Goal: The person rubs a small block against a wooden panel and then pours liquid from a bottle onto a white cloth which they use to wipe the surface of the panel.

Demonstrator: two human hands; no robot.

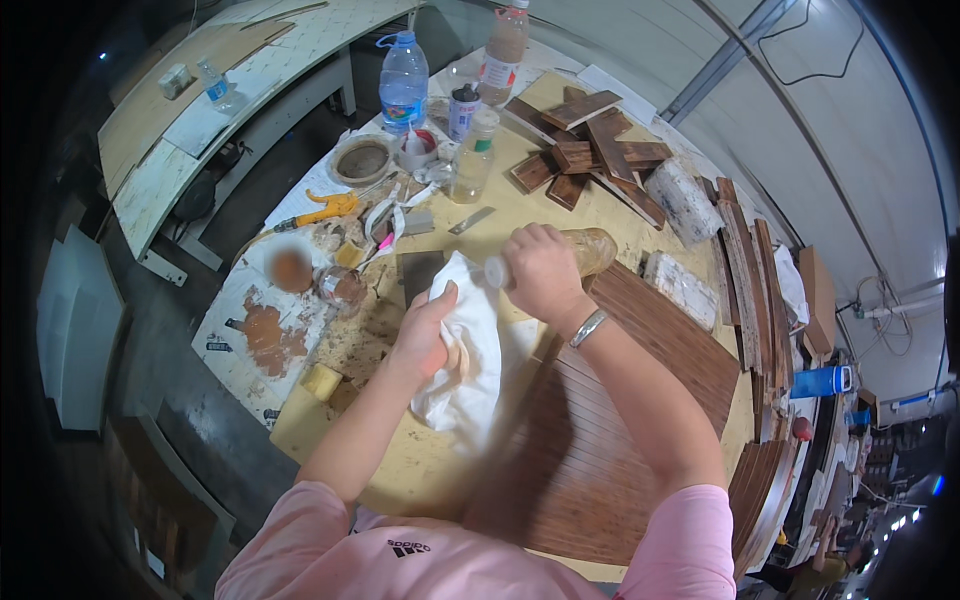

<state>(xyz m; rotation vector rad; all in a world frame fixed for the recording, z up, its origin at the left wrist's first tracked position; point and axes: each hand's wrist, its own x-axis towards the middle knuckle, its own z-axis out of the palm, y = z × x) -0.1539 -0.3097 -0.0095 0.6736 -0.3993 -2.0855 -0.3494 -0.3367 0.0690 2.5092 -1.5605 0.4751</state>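
My left hand [424, 333] is closed on a white cloth [474, 345] that hangs down over the table and carries a brownish stain. Wrapped around a plastic bottle [597, 250] of yellowish liquid is my right hand [543, 268]. The bottle lies tipped on its side, its white top pointing left at the cloth's upper part. I cannot tell whether liquid is coming out. Beneath my right forearm is a dark brown grooved wooden panel [650, 370] on the yellowish tabletop [400, 475].
Short brown boards [600, 145] are piled at the back right, beside wrapped white blocks [684, 200]. Along the back stand a large water bottle [403, 85], a clear bottle [473, 160] and a tape roll [362, 160]. A yellow-handled tool [325, 207] and brown-stained paper [265, 330] lie left.
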